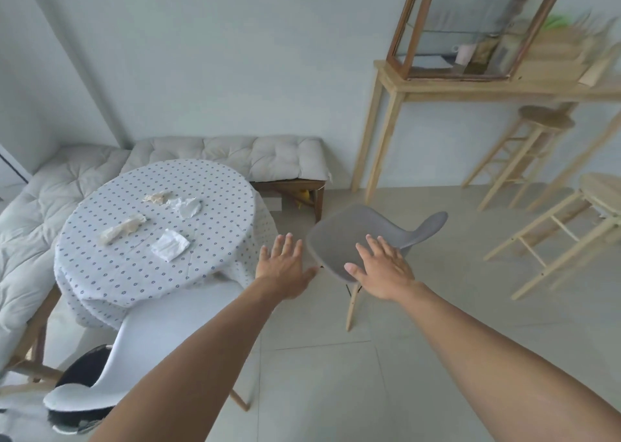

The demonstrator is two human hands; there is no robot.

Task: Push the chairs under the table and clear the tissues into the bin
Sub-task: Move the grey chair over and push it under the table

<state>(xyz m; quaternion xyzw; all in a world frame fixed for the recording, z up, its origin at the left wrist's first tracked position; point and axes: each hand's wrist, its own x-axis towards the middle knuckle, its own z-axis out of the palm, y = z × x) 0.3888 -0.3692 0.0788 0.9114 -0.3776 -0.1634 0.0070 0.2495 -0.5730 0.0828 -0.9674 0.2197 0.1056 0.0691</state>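
Both hands are reaching forward with fingers spread wide and flat, holding nothing. The right hand (383, 268) is lying over the near edge of the grey chair (363, 236); whether the palm is actually pressing on it cannot be told. The left hand (285, 267) is hovering just beside that chair's left edge, its thumb pointing toward the seat rim, in the gap between chair and table (158, 226).

The grey chair is standing out on the floor to the right of the table, not tucked under, its back pointing away to the right and its pale wooden legs showing below the seat. A white chair (168, 324) is sitting at the table's near side, its seat partly beneath the hanging dotted cloth and its back sticking out toward the camera.

Four crumpled tissues are lying on the tabletop: one (158, 197) at the far side, one (189, 206) just beside it, one (122, 228) toward the left and one (170, 246) nearest the hands.

A cushioned bench (285, 156) is running along the wall behind the table.
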